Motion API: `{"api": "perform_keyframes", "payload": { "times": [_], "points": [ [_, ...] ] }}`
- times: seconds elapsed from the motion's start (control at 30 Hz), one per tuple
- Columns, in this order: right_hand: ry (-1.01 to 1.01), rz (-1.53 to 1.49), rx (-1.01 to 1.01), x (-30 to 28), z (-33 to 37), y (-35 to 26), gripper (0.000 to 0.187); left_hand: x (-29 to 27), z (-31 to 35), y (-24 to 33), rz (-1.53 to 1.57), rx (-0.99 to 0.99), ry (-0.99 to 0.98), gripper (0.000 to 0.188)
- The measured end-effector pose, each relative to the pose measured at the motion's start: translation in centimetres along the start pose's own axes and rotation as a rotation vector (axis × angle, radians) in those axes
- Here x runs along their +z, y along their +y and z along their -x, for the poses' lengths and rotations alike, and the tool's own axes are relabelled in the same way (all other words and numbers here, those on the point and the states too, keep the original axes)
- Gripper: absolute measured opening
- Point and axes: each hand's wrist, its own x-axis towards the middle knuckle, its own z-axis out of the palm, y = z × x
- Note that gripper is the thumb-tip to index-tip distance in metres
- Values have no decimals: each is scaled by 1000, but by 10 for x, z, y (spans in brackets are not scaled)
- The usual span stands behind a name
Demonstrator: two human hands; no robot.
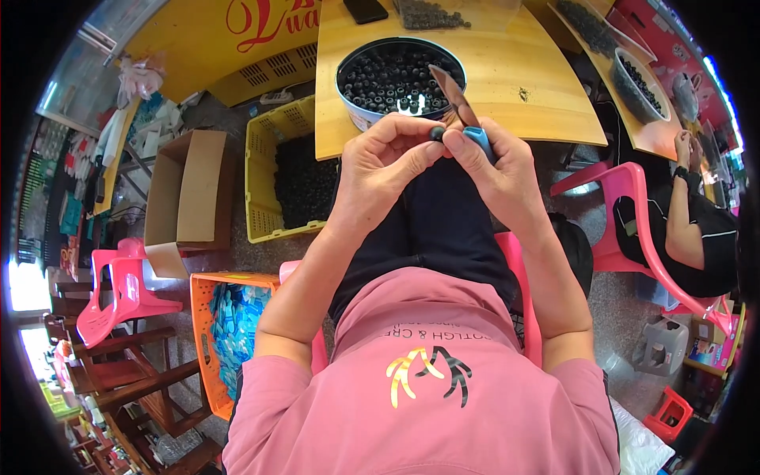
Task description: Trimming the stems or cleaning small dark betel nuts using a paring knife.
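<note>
Sitting low in a pink chair (518, 261), with both forearms rising toward the desk (507, 87). Pinched between thumb and forefinger of the left hand (380, 162): one small dark bead (437, 133), grip clamped on it just above the lap and just short of the desk edge. Wrapped around a blue handle, the right hand (495, 166), grip clamped on a knife (455, 99) whose blade tilts up and away, its base touching or nearly touching the bead. Probably light, hard and smooth, that bead, so likely to slip or roll; best taken by its sides with fingertips, clear of the blade. Just beyond the hands, on the desk, one round tin (400, 79) filled with similar dark beads, too many to count. Farther back, one clear bag of beads (431, 14) and one dark phone (366, 9). Down on the floor to the left, one yellow crate (265, 170), one orange crate (207, 340) of blue pieces and one open cardboard box (186, 194). Off to the right, a second person (697, 229) seated in another pink chair at a second desk.
</note>
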Motion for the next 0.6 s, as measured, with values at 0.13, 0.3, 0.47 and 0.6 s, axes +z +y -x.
{"api": "perform_keyframes", "payload": {
  "times": [0.13,0.3,0.47,0.6],
  "points": [
    [1,-309,140,4,-1,-6,22,3,0,-4,-115,121,3,23],
    [-23,-437,180,2,-3,-12,20,5,2,-4,-104,93,14,27],
    [-10,-463,185,3,-4,-12,20,4,2,-3,-16,6,24,26],
    [-10,-447,179,3,-5,-11,20,5,0,-5,-40,45,32,21]
  ]
}}
